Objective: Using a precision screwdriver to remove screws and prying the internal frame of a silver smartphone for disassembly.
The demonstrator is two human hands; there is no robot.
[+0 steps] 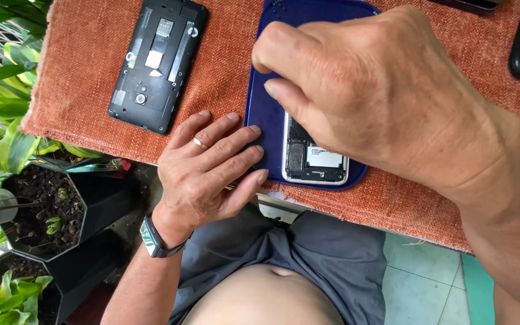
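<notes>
On the blue tray (261, 114) lies a white phone (315, 161), back cover already off, where the right hand (368, 90) works with pinched grip, contents hidden, while the left hand (209, 165), flat, steadies the tray's edge.

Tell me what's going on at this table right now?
A person is working on an opened white phone that lies with its back cover off on a dark blue tray. The right hand is bunched over the phone, hiding most of it, while the left hand rests flat at the tray's left edge. Both sit on an orange woven cloth. A second, black phone, also opened, lies untouched to the left. Potted plants stand beside the table.
</notes>
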